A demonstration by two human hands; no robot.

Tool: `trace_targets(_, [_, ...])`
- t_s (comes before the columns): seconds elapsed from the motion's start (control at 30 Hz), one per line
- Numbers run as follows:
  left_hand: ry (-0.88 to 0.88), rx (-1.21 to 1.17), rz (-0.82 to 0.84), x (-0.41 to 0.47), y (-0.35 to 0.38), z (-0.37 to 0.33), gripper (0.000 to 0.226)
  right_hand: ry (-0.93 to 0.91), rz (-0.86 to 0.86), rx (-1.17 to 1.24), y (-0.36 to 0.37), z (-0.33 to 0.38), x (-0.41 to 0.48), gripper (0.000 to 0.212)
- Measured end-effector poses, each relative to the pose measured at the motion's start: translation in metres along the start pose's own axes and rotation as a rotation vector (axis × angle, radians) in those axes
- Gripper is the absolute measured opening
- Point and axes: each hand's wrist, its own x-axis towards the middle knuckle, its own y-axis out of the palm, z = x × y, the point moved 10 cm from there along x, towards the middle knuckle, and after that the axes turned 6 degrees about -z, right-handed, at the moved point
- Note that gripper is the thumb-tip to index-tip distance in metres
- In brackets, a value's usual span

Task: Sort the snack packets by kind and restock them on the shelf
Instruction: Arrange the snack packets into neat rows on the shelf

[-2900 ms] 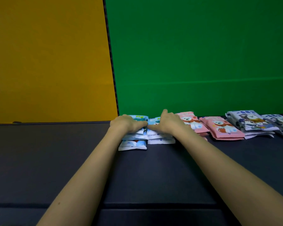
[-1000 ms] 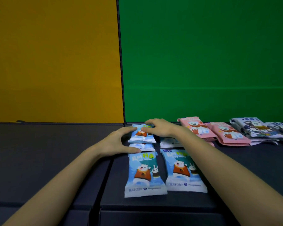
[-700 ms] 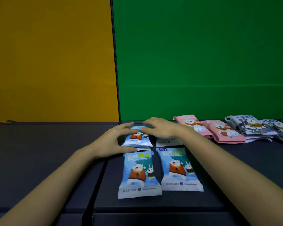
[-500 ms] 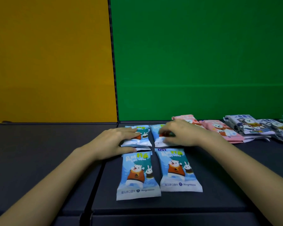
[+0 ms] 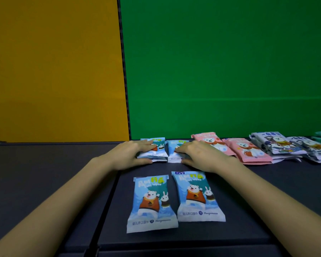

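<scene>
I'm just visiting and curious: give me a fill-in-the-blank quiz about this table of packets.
Nearest the camera lie ___ front packets, flat.
The left hand rests on a rear stack coloured ___.
Beside the right hand, the neighbouring packets are ___.
The wall behind them is ___.
Answers: two, blue, pink, green.

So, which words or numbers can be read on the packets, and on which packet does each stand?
"婴儿手口湿巾": bottom of the near left blue packet and near right blue packet.
"10": circle, near right blue packet.
Too blurred: their titles and cursive brand, and everything on the far blue packets, pink packets and grey packets.
</scene>
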Motion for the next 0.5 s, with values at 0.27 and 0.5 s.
trace_targets(0.27, [-0.067, -0.222, -0.023, 0.003, 0.008, 0.006, 0.049, 0.013, -0.034, 0.172, -0.035, 0.007, -0.045, 0.036])
trace_targets(0.5, [0.069, 0.051, -0.278, -0.047, -0.045, -0.043, 0.052, 0.029, 0.058, 0.309, -0.032, 0.028, -0.111, 0.070])
